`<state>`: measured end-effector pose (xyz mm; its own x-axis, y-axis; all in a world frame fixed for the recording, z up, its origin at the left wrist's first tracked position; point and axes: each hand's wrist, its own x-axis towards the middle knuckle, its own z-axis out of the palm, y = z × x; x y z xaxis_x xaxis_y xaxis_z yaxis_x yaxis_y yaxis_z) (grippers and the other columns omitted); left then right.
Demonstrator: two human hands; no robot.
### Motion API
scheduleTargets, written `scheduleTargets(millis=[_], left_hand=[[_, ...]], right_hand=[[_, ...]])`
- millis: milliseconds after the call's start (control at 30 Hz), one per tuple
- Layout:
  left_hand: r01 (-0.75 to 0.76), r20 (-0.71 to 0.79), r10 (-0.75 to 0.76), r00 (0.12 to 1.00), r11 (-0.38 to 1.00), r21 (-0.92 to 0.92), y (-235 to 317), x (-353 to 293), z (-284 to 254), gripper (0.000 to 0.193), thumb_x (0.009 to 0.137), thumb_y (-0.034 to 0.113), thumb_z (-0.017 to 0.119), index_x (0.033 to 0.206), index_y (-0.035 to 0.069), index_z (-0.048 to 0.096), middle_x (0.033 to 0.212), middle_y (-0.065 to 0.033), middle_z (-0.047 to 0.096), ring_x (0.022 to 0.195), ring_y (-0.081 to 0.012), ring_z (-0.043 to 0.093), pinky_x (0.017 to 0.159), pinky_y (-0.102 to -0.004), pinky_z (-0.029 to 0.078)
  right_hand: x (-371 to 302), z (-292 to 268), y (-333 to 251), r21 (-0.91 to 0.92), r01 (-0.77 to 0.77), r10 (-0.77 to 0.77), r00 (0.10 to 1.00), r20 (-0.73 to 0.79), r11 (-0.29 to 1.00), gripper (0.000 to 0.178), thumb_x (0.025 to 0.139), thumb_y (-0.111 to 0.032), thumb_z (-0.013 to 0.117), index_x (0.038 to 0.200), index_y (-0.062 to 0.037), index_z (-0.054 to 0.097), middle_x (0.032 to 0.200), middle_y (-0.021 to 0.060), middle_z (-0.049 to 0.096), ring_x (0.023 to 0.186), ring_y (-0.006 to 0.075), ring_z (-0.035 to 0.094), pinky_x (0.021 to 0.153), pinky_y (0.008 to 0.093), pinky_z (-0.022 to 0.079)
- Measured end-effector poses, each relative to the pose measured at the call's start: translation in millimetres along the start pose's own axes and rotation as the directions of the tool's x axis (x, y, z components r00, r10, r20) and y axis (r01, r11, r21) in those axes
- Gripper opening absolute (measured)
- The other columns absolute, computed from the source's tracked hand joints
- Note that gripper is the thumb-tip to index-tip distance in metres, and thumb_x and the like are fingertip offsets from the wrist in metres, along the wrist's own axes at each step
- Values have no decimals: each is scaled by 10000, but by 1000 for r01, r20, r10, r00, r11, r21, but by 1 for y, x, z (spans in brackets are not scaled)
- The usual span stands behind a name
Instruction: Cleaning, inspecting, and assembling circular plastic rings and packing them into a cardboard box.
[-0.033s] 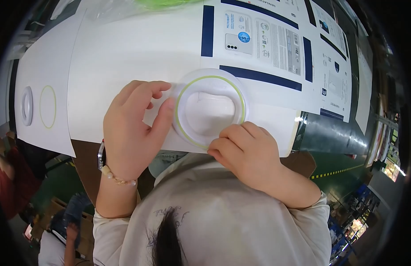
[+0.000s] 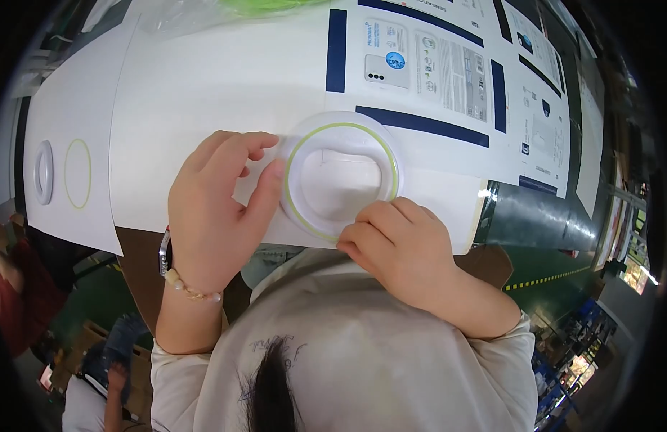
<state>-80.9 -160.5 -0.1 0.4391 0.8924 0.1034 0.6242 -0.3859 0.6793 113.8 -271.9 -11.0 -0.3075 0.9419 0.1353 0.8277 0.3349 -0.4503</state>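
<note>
A round white plastic ring lies flat in front of me, with a thin yellow-green ring running around its face. My left hand is at its left side, thumb and fingers apart, the thumb tip at the rim; it holds nothing. At the lower right of the rim, the fingers of my right hand are bent and pressed together on the thin green ring. They hide that stretch of the edge.
Far left on the white sheet are another white ring and a loose green ring. A clear plastic bag with green contents lies at the far edge. Printed cardboard sheets cover the right. Another person is at lower left.
</note>
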Motion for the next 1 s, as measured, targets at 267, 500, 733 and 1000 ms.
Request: scheduleTargets(millis=[267,500,733,1000], left_hand=[[-121,-52,118,992,991,-55,-9,8,-5,142,838,59,652,978,33,657,838,-94,641,734,-237,600,660,-312,489],[-161,256,239,937,943,-291,-17,49,-1,347,815,-64,534,1116,51,662,1136,-102,632,1057,-237,575,885,-315,457],[-359,366,480,797,865,-351,-9,71,3,329,755,-62,606,1055,57,669,1237,-102,616,1155,-271,552,989,-351,432],[357,550,168,818,601,-715,15,72,-8,83,838,31,662,919,17,648,975,-74,683,857,-167,646,817,-280,509]], right_hand=[[4,-22,-5,1,-16,16,996,-83,1000,244,634,-109,796,828,-118,648,818,29,572,639,201,545,544,306,443],[20,-54,15,142,-30,77,938,-338,989,202,663,-4,773,808,-53,641,727,62,599,615,189,540,539,274,424],[12,-52,30,454,-91,359,753,-551,886,104,781,55,670,810,-22,607,788,60,595,637,121,510,570,214,401],[-15,-26,39,945,-72,760,616,-210,319,239,930,-242,638,978,-21,561,942,63,581,758,109,480,636,215,364]])
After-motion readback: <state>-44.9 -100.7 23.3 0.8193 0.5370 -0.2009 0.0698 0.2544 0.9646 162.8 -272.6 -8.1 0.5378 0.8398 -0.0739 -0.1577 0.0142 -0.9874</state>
